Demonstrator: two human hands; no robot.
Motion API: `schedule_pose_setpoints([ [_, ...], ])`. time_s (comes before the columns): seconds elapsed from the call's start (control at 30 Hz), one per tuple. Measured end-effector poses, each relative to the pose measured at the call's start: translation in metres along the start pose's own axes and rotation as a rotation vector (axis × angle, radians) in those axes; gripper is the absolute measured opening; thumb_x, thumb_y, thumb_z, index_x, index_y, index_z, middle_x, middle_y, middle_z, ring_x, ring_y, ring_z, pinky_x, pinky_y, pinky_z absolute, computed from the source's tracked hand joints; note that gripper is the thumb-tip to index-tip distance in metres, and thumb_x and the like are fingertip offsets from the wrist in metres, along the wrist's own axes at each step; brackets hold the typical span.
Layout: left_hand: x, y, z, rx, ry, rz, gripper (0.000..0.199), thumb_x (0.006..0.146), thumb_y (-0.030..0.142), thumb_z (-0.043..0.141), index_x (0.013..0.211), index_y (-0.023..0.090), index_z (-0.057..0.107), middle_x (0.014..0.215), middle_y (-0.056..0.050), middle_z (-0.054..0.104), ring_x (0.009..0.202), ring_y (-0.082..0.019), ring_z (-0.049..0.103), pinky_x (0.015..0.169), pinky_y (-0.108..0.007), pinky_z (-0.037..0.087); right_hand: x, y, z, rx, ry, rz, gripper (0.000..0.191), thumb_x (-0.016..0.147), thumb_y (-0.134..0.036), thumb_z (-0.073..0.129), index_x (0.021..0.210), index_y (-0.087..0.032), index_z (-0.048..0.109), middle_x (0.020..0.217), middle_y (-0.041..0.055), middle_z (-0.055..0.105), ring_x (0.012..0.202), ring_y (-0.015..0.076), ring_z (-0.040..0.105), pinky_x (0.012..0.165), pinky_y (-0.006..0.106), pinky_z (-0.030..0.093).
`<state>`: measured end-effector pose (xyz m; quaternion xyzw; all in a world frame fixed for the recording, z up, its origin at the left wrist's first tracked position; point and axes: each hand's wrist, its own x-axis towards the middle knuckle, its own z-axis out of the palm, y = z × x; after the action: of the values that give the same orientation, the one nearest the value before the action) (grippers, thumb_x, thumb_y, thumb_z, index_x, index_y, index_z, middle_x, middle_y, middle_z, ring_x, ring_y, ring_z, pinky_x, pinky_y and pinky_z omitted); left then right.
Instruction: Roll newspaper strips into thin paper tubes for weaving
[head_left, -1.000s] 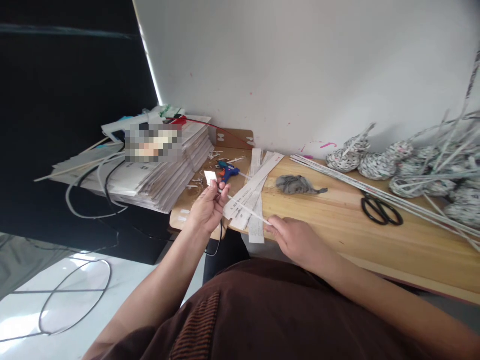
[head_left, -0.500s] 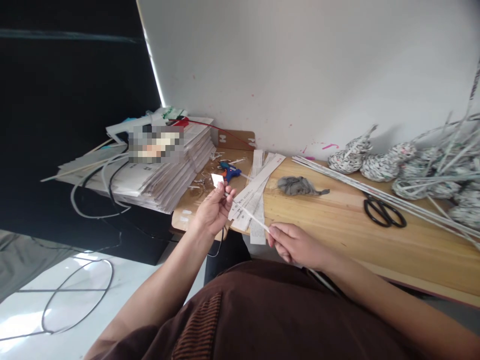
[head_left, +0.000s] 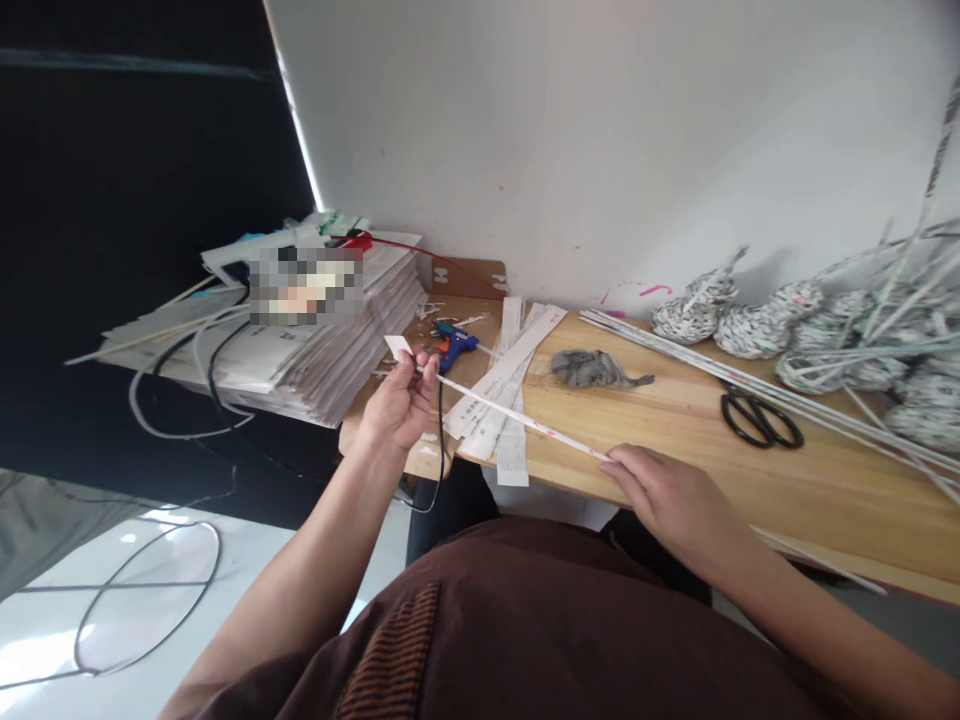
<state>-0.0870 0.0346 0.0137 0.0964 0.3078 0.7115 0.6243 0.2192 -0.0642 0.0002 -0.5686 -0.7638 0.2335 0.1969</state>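
Observation:
A thin rolled paper tube (head_left: 517,414) stretches between my two hands in front of the table edge. My left hand (head_left: 400,402) pinches its left end, where a flat white paper tip (head_left: 397,347) sticks out past the fingers. Farther along, my right hand (head_left: 664,497) is closed round the tube, and more of it runs on beyond that hand to the lower right. Just behind my left fingers lies a blue glue gun (head_left: 456,347). Several printed paper strips (head_left: 512,440) lie crossed on the table beneath the tube.
On the wooden table (head_left: 675,480) are a grey crumpled cloth (head_left: 592,369), black-handled scissors (head_left: 760,416) and long paper tubes (head_left: 697,365). Woven paper pieces (head_left: 757,322) stand at the back right. A tall paper stack (head_left: 330,375) is at the left, with cables hanging over it.
My right hand has slid to the right along the tube, so a longer stretch shows between the hands. My left hand has shifted left and slightly up with the end.

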Motion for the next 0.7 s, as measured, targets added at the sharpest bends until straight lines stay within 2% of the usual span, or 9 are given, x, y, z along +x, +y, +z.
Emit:
schedule_pose_setpoints([
  [0.03, 0.003, 0.001, 0.0, -0.004, -0.005, 0.0, 0.025, 0.095, 0.015, 0.047, 0.078, 0.009, 0.065, 0.07, -0.003, 0.064, 0.071, -0.009, 0.068, 0.063, -0.013, 0.057, -0.002, 0.002, -0.002, 0.106, -0.068, 0.043, 0.034, 0.095, -0.048, 0.041, 0.083, -0.02, 0.057, 0.07, 0.0036, 0.055, 0.064, 0.0177, 0.051, 0.059, 0.029, 0.036],
  [0.13, 0.008, 0.004, 0.004, -0.011, -0.016, -0.006, 0.027, 0.096, 0.016, 0.045, 0.079, 0.009, 0.065, 0.069, -0.003, 0.063, 0.068, -0.008, 0.067, 0.058, -0.011, 0.056, -0.004, 0.005, -0.005, 0.601, -0.457, 0.242, 0.046, 0.095, -0.058, 0.032, 0.082, -0.02, 0.055, 0.053, -0.0052, 0.034, 0.042, 0.0106, 0.031, 0.043, 0.024, 0.028],
  [0.2, 0.009, 0.004, 0.007, -0.009, -0.017, -0.001, 0.028, 0.096, 0.016, 0.044, 0.079, 0.008, 0.064, 0.068, -0.002, 0.063, 0.066, -0.008, 0.067, 0.055, -0.01, 0.055, -0.004, 0.004, -0.006, 0.769, -0.582, 0.318, 0.047, 0.094, -0.06, 0.031, 0.088, -0.019, 0.055, 0.054, -0.0071, 0.031, 0.038, 0.0086, 0.026, 0.039, 0.023, 0.025],
  [0.27, 0.01, 0.005, 0.008, 0.003, -0.016, 0.012, 0.029, 0.097, 0.015, 0.043, 0.078, 0.008, 0.063, 0.067, -0.002, 0.063, 0.065, -0.008, 0.067, 0.055, -0.01, 0.055, -0.005, 0.003, -0.007, 0.641, -0.46, 0.262, 0.041, 0.092, -0.057, 0.041, 0.097, -0.02, 0.056, 0.062, -0.0034, 0.045, 0.044, 0.01, 0.039, 0.044, 0.024, 0.033],
  [0.33, 0.011, 0.006, 0.006, 0.016, -0.006, 0.033, 0.029, 0.097, 0.015, 0.042, 0.077, 0.008, 0.062, 0.065, -0.002, 0.062, 0.064, -0.008, 0.067, 0.056, -0.01, 0.055, -0.005, 0.004, -0.008, 0.335, -0.21, 0.103, 0.034, 0.09, -0.051, 0.05, 0.103, -0.021, 0.058, 0.078, 0.0035, 0.059, 0.063, 0.016, 0.055, 0.058, 0.028, 0.042],
  [0.43, 0.013, 0.007, 0.003, 0.027, 0.018, 0.055, 0.029, 0.097, 0.015, 0.042, 0.078, 0.009, 0.062, 0.065, -0.001, 0.062, 0.065, -0.007, 0.067, 0.057, -0.009, 0.055, -0.006, 0.007, -0.009, 0.015, -0.002, -0.048, 0.027, 0.092, -0.044, 0.049, 0.094, -0.021, 0.062, 0.085, 0.0076, 0.063, 0.08, 0.0221, 0.058, 0.07, 0.032, 0.042],
  [0.5, 0.014, 0.007, 0.003, 0.03, 0.027, 0.057, 0.027, 0.097, 0.015, 0.043, 0.079, 0.009, 0.063, 0.066, -0.002, 0.062, 0.066, -0.008, 0.067, 0.056, -0.009, 0.055, -0.006, 0.008, -0.01, 0.117, -0.112, 0.018, 0.038, 0.096, -0.047, 0.039, 0.088, -0.02, 0.063, 0.07, 0.0041, 0.057, 0.066, 0.0178, 0.054, 0.063, 0.03, 0.041],
  [0.63, 0.014, 0.007, 0.003, 0.039, 0.043, 0.039, 0.028, 0.097, 0.015, 0.043, 0.078, 0.01, 0.064, 0.065, -0.002, 0.062, 0.065, -0.007, 0.066, 0.055, -0.008, 0.055, -0.006, 0.009, -0.016, 0.6, -0.508, 0.249, 0.057, 0.095, -0.06, 0.028, 0.095, -0.016, 0.063, 0.054, -0.0038, 0.043, 0.043, 0.0099, 0.039, 0.044, 0.023, 0.032],
  [0.7, 0.013, 0.005, 0.003, 0.047, 0.045, 0.036, 0.031, 0.097, 0.015, 0.041, 0.076, 0.01, 0.063, 0.064, -0.002, 0.061, 0.064, -0.007, 0.066, 0.056, -0.008, 0.056, -0.005, 0.008, -0.019, 0.594, -0.461, 0.25, 0.053, 0.093, -0.061, 0.036, 0.096, -0.016, 0.063, 0.06, -0.0025, 0.049, 0.046, 0.0093, 0.042, 0.045, 0.022, 0.033],
])
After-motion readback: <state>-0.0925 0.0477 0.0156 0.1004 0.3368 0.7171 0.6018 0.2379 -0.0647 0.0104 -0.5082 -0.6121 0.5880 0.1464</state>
